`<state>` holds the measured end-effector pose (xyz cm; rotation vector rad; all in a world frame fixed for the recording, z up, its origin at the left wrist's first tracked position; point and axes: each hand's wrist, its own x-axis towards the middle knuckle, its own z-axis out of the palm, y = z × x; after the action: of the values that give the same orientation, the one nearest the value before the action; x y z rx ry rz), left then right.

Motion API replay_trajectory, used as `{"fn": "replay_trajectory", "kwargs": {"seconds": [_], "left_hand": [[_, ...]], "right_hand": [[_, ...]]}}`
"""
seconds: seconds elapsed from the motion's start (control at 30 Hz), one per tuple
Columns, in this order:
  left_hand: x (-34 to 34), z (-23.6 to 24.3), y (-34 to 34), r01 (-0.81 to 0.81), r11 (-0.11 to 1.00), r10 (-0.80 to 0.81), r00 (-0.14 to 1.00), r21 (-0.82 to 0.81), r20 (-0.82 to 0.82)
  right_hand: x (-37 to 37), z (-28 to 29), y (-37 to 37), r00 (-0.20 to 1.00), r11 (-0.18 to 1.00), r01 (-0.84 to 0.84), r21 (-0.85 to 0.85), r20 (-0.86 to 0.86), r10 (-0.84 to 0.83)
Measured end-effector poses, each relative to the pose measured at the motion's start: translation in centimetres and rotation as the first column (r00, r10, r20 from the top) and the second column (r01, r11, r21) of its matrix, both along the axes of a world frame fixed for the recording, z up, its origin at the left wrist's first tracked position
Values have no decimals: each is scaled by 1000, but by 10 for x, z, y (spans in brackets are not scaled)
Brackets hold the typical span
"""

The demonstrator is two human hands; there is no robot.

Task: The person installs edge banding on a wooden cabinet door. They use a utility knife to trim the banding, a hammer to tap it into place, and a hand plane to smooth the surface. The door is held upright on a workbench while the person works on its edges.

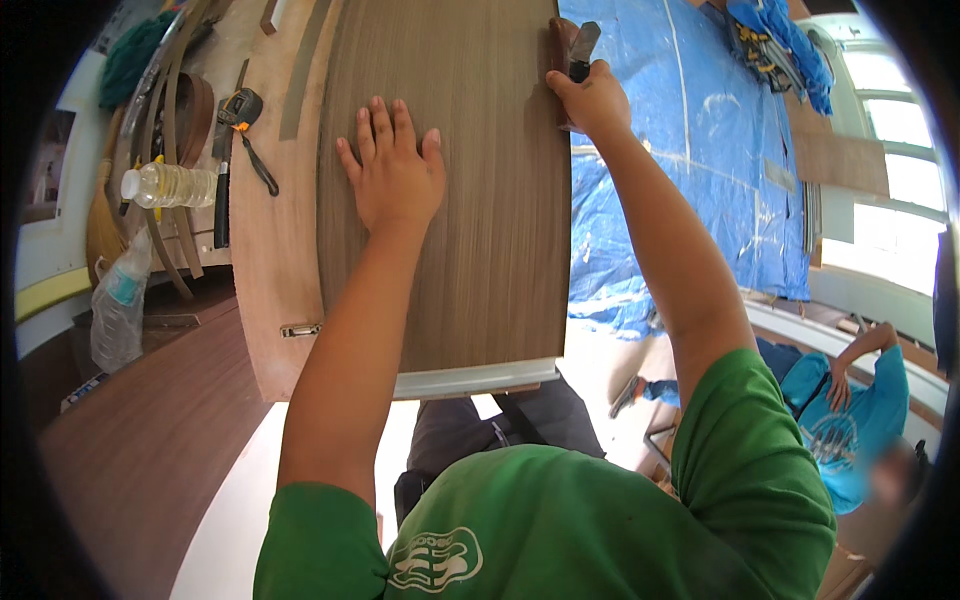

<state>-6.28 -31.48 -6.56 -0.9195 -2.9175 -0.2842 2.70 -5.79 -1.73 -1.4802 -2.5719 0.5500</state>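
Note:
A brown wood-grain panel [490, 220] lies lengthwise in front of me. My left hand [393, 178] rests flat on its upper face, left of the middle, with the fingers spread and pointing away from me. At the far right edge of the panel, my right hand [597, 102] grips a small wooden hand plane [559, 48]. The plane's body lies along that edge, and its dark metal part tilts up to the right. My fingers hide part of the tool, and its sole is out of sight.
On the left lie a tape measure [240, 108], a clear bottle [172, 186], edging strips and a small hinge [300, 330]. A blue tarp [700, 130] spreads along the right. Another person in a turquoise shirt [845, 420] is at the lower right.

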Motion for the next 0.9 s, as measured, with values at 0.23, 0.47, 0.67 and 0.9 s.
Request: {"fn": "replay_trajectory", "kwargs": {"seconds": [0.23, 0.47, 0.67, 0.9], "left_hand": [[3, -4, -2, 22, 999, -22, 1000, 46, -5], [-2, -4, -6, 7, 1000, -7, 1000, -3, -12], [-5, -6, -1, 3, 1000, -3, 1000, 6, 15], [-8, -6, -2, 39, 988, -51, 996, 151, 77]], "right_hand": [[70, 4, -71, 999, 998, 27, -56, -34, -29], [151, 14, -168, 1000, 987, 13, -159, -25, -17], [249, 9, -242, 996, 969, 71, -238, -34, -81], [340, 7, -260, 591, 623, 36, -782, -486, -644]]}}
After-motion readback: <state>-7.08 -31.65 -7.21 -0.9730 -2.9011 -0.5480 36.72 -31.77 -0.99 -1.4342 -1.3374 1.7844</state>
